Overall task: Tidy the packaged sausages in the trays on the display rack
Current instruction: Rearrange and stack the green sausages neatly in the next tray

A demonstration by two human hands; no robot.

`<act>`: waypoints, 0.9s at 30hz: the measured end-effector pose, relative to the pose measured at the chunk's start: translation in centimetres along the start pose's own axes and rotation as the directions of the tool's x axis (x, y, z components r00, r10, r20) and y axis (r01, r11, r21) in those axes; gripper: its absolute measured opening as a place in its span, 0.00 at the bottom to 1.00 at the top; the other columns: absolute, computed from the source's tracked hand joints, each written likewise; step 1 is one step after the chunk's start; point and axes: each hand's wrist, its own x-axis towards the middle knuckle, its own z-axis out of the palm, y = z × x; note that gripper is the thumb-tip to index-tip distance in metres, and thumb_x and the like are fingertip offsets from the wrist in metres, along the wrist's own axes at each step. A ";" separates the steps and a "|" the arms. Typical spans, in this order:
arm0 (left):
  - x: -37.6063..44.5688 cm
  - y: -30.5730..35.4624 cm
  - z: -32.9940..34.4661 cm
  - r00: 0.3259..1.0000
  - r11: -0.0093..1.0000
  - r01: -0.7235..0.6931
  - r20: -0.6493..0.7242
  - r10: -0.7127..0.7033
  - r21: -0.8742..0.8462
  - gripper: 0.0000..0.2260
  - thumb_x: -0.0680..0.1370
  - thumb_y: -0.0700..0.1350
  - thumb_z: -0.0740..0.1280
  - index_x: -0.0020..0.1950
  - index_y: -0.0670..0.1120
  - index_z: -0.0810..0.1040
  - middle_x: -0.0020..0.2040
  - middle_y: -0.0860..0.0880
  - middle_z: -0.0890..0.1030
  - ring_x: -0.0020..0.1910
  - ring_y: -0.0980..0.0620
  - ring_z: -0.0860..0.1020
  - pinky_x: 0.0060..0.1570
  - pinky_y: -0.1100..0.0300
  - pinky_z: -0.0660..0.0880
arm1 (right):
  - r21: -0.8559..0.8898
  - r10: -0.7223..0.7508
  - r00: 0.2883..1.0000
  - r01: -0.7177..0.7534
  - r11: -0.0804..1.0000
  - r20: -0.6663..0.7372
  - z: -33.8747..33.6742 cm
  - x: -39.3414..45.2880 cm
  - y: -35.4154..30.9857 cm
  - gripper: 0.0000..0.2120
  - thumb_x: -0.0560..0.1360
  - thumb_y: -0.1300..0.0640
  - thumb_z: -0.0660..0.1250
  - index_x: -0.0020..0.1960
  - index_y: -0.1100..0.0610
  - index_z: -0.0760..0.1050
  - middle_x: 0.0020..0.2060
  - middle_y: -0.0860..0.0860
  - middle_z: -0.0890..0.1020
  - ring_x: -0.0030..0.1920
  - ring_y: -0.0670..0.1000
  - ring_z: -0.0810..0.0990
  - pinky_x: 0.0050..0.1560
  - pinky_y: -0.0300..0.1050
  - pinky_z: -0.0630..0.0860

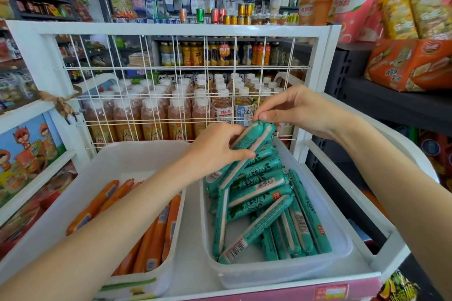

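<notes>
Two trays sit side by side on the rack [342, 283]. Orange sausages [156, 239] lie lengthwise in the left tray [73, 193], fairly even, partly hidden by the left forearm. Over the far end of the right tray [342, 247], the left hand [215, 149] grips a bundle of green sausages [252, 139] by its middle while the right hand [296, 110] pinches its top end. Green sausages [261, 205] below lie crossed and skewed, some straight along the right wall. Most of that tray seems left to sort.
</notes>
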 end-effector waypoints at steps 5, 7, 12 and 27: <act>0.2 -0.3 -0.7 1.000 0.988 0.026 0.011 -0.025 -0.155 0.13 0.72 0.44 0.71 0.55 0.40 0.79 0.49 0.46 0.83 0.46 0.52 0.81 0.48 0.53 0.78 | 0.193 -0.021 0.995 0.039 0.980 -0.095 0.1 0.0 0.7 0.08 0.65 0.61 0.67 0.38 0.53 0.84 0.36 0.49 0.84 0.39 0.47 0.80 0.40 0.36 0.78; 0.2 -0.4 -0.7 0.999 0.984 0.024 0.026 -0.020 -0.174 0.13 0.72 0.43 0.71 0.55 0.41 0.79 0.50 0.48 0.83 0.47 0.54 0.81 0.48 0.60 0.78 | 0.221 -0.020 0.995 0.041 0.974 -0.096 0.2 0.0 0.9 0.08 0.65 0.62 0.67 0.41 0.54 0.83 0.35 0.49 0.84 0.37 0.45 0.80 0.38 0.35 0.77; 0.3 -0.5 -0.4 0.999 0.979 0.014 0.034 -0.008 -0.205 0.14 0.72 0.43 0.71 0.57 0.42 0.79 0.49 0.49 0.83 0.47 0.55 0.81 0.47 0.63 0.77 | 0.342 -0.002 0.995 0.035 0.939 -0.098 0.3 0.0 1.0 0.11 0.65 0.64 0.67 0.47 0.59 0.74 0.32 0.50 0.82 0.33 0.45 0.79 0.34 0.34 0.76; 1.8 -1.2 -2.3 0.869 0.508 0.133 -0.146 -0.472 -0.851 0.03 0.75 0.40 0.66 0.47 0.46 0.77 0.47 0.48 0.80 0.50 0.50 0.78 0.52 0.59 0.75 | -0.070 0.197 0.977 -0.192 0.979 0.078 3.2 -1.4 3.0 0.18 0.72 0.52 0.65 0.61 0.54 0.71 0.57 0.48 0.79 0.56 0.47 0.79 0.54 0.38 0.77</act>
